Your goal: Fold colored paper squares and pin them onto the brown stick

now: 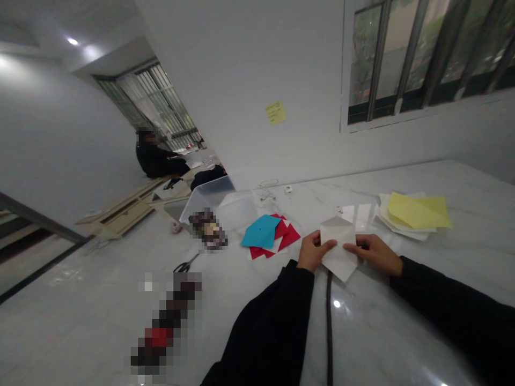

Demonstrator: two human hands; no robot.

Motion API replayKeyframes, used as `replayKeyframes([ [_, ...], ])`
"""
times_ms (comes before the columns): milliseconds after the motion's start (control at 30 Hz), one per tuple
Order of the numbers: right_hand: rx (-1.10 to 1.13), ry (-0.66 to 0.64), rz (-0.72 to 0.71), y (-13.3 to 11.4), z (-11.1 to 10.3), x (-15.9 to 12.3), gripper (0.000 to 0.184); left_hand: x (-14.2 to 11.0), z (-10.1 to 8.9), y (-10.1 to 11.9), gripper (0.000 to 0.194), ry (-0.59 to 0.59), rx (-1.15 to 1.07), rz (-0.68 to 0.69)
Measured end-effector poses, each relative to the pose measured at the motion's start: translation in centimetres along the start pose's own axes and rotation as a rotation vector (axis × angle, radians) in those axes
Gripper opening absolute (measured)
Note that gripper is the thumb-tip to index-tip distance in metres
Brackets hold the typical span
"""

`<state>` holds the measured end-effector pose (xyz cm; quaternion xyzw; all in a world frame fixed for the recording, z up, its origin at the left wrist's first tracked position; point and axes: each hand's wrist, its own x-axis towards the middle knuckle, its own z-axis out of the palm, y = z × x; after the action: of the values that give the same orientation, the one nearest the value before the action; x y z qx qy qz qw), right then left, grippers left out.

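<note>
My left hand (316,251) and my right hand (372,253) both pinch a folded sheet of white paper (338,256) from opposite sides, above the white marble table (249,300). To the left of my hands, a cyan paper (261,231) lies on top of red paper (288,238). A yellow paper (418,212) rests on a stack of pale sheets (402,224) to the right of my right hand.
Black-handled scissors (185,262) and two pixelated objects (208,229) (164,321) lie on the table. A dark cable (329,327) runs below my hands. Beyond stand a transparent plastic box (209,201) and a seated person (155,158) in black.
</note>
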<state>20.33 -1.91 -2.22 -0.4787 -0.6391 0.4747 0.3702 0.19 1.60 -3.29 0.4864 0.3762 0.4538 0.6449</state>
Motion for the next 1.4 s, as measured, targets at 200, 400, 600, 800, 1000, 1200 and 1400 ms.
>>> replayKeyframes([
  [200,0.015,0.094,0.022,-0.01,-0.12,-0.01,0.053,-0.24,0.01,0.19,0.048,-0.037,0.038,-0.025],
  [400,0.084,0.090,0.019,0.29,-0.04,0.03,0.050,-0.40,0.21,0.37,0.050,-0.010,0.106,-0.037],
  [600,0.063,0.073,0.008,0.38,-0.04,0.07,0.049,-0.21,0.15,0.08,0.049,-0.021,0.106,-0.030],
  [800,0.031,0.084,0.003,0.37,-0.01,0.04,0.049,-0.15,0.05,0.03,0.049,-0.018,0.105,-0.026],
  [1000,0.006,0.087,-0.013,0.28,-0.06,0.08,0.049,-0.24,0.21,0.18,0.048,-0.018,0.098,-0.037],
  [1200,-0.025,0.111,-0.024,0.45,-0.01,0.16,0.045,-0.49,0.37,0.46,0.049,-0.016,0.127,-0.020],
  [1400,-0.042,0.106,-0.025,0.79,-0.03,0.20,0.043,-0.55,0.40,0.54,0.048,-0.024,0.192,0.002],
])
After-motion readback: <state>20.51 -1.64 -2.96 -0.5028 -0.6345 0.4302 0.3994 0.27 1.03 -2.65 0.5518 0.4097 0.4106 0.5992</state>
